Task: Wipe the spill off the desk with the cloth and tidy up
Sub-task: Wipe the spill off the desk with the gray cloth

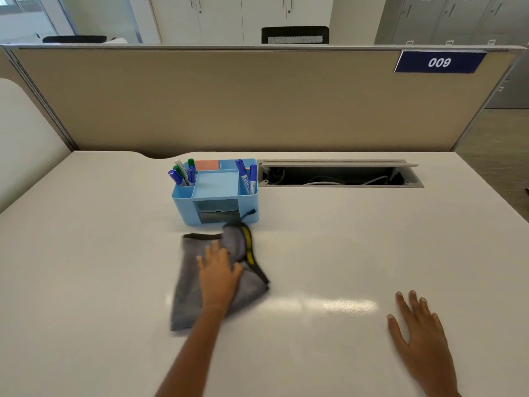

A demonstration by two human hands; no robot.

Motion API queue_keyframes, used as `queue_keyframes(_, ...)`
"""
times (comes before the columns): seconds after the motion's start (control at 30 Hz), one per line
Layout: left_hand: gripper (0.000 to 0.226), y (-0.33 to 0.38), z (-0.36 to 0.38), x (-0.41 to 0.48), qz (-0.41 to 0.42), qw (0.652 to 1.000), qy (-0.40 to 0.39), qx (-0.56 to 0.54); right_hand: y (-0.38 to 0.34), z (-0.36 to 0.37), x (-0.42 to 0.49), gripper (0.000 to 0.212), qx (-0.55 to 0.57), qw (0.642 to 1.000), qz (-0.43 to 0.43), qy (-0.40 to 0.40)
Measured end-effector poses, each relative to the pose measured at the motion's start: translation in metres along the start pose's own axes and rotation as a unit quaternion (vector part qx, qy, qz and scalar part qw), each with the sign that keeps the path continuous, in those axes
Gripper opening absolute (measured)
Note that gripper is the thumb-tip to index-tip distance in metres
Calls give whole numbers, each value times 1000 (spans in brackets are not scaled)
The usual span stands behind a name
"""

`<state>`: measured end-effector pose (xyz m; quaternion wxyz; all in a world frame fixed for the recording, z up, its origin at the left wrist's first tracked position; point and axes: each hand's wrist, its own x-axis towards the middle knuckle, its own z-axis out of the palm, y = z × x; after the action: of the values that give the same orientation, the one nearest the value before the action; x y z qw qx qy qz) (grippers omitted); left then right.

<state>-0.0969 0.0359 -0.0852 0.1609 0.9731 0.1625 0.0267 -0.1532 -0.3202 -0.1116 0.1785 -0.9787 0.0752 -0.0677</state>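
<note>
A grey cloth [189,293] with a black hem and a yellow tag lies on the white desk [86,282], just in front of a light blue organiser [214,193]. My left hand [219,275] presses flat on the cloth with its fingers spread; the cloth looks motion-blurred. One corner of the cloth is folded up near the organiser's front. My right hand [420,336] rests palm-down on the bare desk at the lower right, fingers apart and holding nothing. No spill is visible on the desk.
The organiser holds blue and green markers [183,173] and pink sticky notes [206,165]. An open cable tray [337,174] is set into the desk behind it on the right. A beige partition [257,101] with a "009" sign closes the desk's far edge.
</note>
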Motion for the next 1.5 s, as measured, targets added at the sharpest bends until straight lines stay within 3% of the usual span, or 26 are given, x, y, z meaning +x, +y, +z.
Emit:
queue_keyframes(0.13,39,-66,-17,-28,-80,995,54,16,0,-1,0,73,-1,1000,3,-8)
queue_keyframes(0.23,50,-65,-4,-73,-88,995,32,19,-1,-1,1,74,3,1000,10,-9)
queue_keyframes(0.4,40,23,36,-120,62,996,56,13,-2,-1,0,78,11,1000,12,-14)
queue_keyframes(0.57,32,109,46,-110,161,985,-1,67,-3,-3,1,72,7,1000,6,-15)
queue_keyframes(0.67,36,89,27,-70,103,990,-6,95,-2,-3,0,71,9,1000,-1,-11)
queue_keyframes(0.83,42,-5,13,-56,-25,997,-23,64,-1,-5,-2,69,18,1000,-1,-9)
queue_keyframes(0.93,46,-26,19,-91,-37,998,30,45,-2,-4,-1,67,16,1000,0,-14)
queue_keyframes(1.03,41,-4,40,-129,53,990,132,10,-1,-3,-1,72,19,1000,-1,-19)
queue_keyframes(1.1,40,27,56,-145,113,982,149,-11,0,-4,-1,74,28,999,-4,-25)
queue_keyframes(1.23,37,102,74,-148,157,985,69,-19,0,-6,-1,78,83,996,3,-32)
queue_keyframes(1.37,26,148,67,-121,138,990,-15,-5,-24,-16,-2,68,236,970,48,-19)
queue_keyframes(1.43,45,153,59,-107,130,989,-58,-38,-46,-19,-8,54,293,956,32,-1)
queue_keyframes(1.5,71,141,47,-93,117,988,-51,-87,-70,-20,-16,47,282,957,-53,44)
